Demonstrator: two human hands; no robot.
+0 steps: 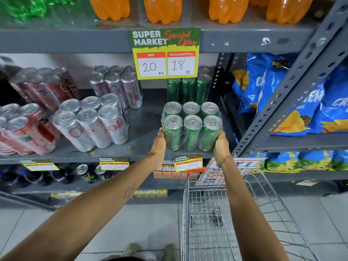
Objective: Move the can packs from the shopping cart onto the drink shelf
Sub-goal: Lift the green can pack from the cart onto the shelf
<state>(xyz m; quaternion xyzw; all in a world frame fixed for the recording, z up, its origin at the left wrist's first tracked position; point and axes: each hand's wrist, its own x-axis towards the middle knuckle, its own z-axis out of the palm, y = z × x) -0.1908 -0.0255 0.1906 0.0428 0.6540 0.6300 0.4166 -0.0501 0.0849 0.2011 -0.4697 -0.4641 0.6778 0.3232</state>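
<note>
Green can packs: two. One six-can pack [192, 127] sits between the left grip [160, 142] and right grip [220, 144]; a second [188, 89] stands just behind it. Silver can packs: two, one [90, 123] left of the left grip and one [116, 87] behind that. Red can packs: at least two, further left [43, 87]; exact number unclear. Carts: one [226, 213], below the right grip.

Fingers of both hands are hidden behind the green can pack [192, 127]. Behind that pack, a second green pack [188, 89] is partly covered by the offer sign [165, 53]. Left of it, red can packs [28, 125] blur and run off the edge.
</note>
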